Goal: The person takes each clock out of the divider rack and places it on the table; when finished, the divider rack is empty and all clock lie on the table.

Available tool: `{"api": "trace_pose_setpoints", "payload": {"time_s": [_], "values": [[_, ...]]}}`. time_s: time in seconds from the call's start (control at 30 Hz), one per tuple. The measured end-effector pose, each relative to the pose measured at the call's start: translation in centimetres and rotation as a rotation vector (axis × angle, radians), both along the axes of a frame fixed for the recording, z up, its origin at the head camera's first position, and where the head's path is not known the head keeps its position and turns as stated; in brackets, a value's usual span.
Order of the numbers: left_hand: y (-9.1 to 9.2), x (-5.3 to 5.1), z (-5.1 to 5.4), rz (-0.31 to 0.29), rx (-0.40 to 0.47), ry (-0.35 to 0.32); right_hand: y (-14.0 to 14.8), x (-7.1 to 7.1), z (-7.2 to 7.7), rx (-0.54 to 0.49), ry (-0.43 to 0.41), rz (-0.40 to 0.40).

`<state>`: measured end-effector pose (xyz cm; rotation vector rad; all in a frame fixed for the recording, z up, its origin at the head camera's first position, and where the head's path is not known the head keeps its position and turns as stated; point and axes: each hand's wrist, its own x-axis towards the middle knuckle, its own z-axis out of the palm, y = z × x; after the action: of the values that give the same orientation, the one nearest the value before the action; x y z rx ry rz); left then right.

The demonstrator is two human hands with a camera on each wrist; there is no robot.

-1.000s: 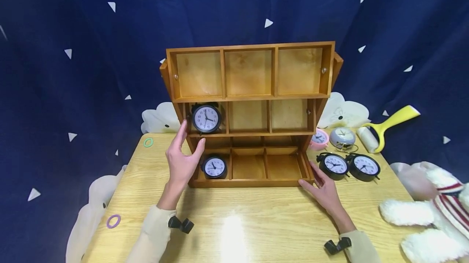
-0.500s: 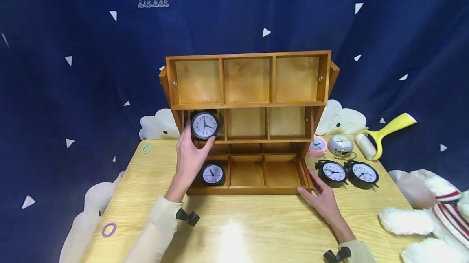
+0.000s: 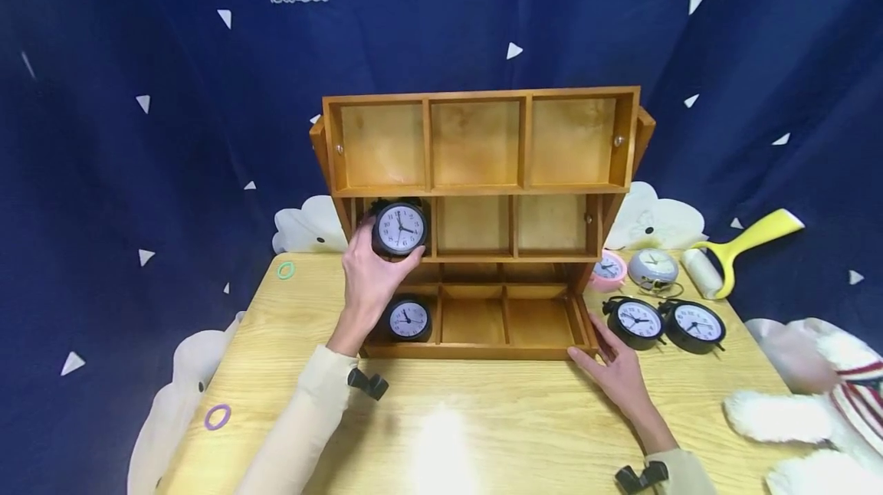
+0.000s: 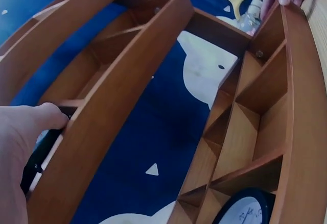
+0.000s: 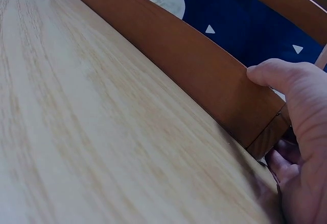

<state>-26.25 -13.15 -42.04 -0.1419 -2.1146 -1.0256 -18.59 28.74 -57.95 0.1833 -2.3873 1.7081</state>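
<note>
My left hand (image 3: 372,273) grips a black alarm clock (image 3: 400,228) with a white dial, fingers at its left side and thumb at its lower right. This clock stands in the left compartment of the middle tier of a brown wooden shelf (image 3: 476,354). In the left wrist view, the thumb partly hides the clock (image 4: 36,157). A second black clock (image 3: 408,319) sits in the bottom tier's left compartment. My right hand (image 3: 618,376) holds the shelf's lower right corner; in the right wrist view its thumb presses the front board (image 5: 204,71) and its fingers are behind the end.
Right of the shelf are a pink clock (image 3: 608,270), a grey-blue clock (image 3: 653,268) and two black clocks (image 3: 638,320). Behind them lies a yellow-handled lint roller (image 3: 748,242). A green ring (image 3: 286,270) and a purple ring (image 3: 218,417) lie left; a white plush toy (image 3: 779,414) is far right.
My left hand has moved up and right from beside the middle-tier clock and taken hold of it. The clock has shifted slightly right within its compartment. My right hand stays at the shelf corner.
</note>
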Motion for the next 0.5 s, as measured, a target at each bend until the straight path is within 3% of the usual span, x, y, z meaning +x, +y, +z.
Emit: {"api": "trace_pose_setpoints", "payload": {"time_s": [0.23, 0.5], "values": [[-0.31, -0.63, -0.25, -0.015, 0.011, 0.1, -0.09, -0.23, 0.09, 0.026, 0.0, -0.005], [-0.71, -0.1, 0.17, -0.039, 0.043, 0.141, 0.03, -0.05, 0.03, 0.02, 0.013, -0.006]]}}
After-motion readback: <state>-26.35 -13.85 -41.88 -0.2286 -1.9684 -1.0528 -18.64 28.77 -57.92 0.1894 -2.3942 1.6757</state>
